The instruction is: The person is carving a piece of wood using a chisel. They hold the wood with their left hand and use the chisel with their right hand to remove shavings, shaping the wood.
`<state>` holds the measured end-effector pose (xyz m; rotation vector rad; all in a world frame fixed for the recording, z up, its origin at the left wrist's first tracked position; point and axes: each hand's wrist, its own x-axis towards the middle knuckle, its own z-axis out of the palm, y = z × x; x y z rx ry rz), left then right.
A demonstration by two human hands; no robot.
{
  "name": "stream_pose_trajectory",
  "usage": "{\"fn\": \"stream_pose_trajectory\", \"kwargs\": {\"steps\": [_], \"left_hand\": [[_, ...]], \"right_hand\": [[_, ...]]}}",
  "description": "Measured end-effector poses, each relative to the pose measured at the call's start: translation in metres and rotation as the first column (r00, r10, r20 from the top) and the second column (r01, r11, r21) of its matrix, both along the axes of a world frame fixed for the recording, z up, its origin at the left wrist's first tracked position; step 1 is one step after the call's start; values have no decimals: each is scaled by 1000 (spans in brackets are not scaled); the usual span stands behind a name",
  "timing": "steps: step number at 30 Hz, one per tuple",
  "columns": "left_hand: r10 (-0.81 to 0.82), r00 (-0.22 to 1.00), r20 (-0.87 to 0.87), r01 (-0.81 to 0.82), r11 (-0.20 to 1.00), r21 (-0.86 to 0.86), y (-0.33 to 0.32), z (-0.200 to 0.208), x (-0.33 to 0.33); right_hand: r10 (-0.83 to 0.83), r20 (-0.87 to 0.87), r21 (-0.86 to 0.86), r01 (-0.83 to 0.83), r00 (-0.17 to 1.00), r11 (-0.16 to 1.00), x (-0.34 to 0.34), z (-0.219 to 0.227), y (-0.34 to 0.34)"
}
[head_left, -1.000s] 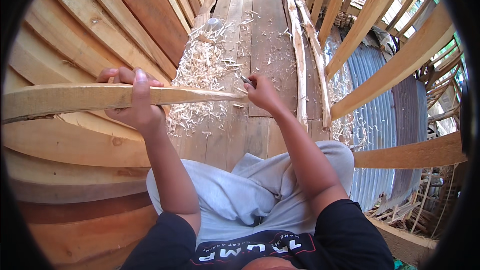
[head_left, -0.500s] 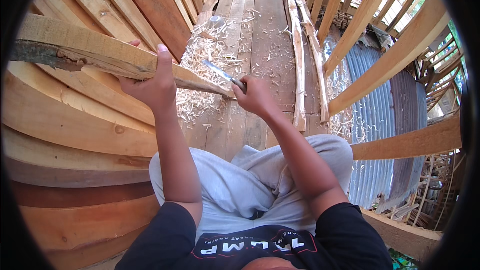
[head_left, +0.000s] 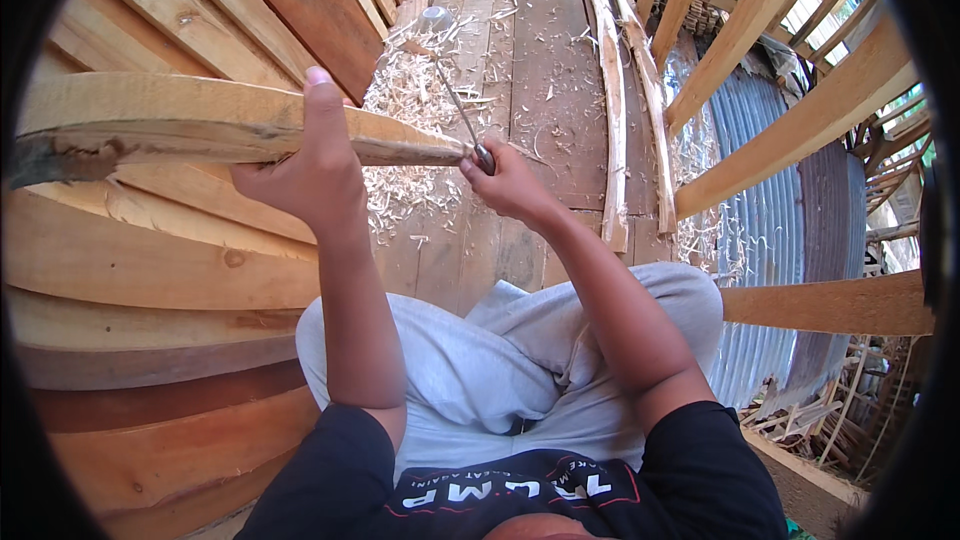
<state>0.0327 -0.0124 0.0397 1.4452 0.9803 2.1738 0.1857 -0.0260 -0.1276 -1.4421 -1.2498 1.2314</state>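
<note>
My left hand (head_left: 318,170) is wrapped round a long piece of timber (head_left: 200,120), its thumb up over the near side. The timber has a rough, dark-edged face and reaches past the left of the view; its tapered right end comes close to my right hand. In my right hand (head_left: 508,182) is a knife (head_left: 462,112), gripped by its dark handle. Its thin blade points away from me and is seen nearly edge-on. Whether the knife touches the timber's end I cannot tell.
Wood shavings (head_left: 415,100) cover the plank floor (head_left: 545,130) ahead, with a small pale cup-like object (head_left: 435,18) among them. Two rough strips (head_left: 612,110) lie along the right. Boards (head_left: 150,250) line the left; slanted posts (head_left: 790,130) and corrugated metal (head_left: 755,180) stand right.
The knife has turned from showing its flat blade, angled left, to nearly edge-on and steeper. The timber has tilted nearer level, its left end lower, with both hands still gripping.
</note>
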Motion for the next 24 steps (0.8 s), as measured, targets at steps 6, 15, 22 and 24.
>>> {"fn": "stream_pose_trajectory", "kwargs": {"steps": [6,15,22,24], "left_hand": [[34,998,-58,-29,996,89,11,-2,4],[-246,968,50,248,968,-42,26,-10,-26],[-437,879,190,443,896,8,17,-9,-32],[-411,889,200,416,909,19,10,-2,-30]], "right_hand": [[-50,-127,-310,8,991,951,1,3,-4],[-92,-211,-395,1,973,919,16,-16,5],[-22,-67,-627,-25,998,779,21,-16,5],[29,25,-596,-8,999,803,13,-2,3]]}}
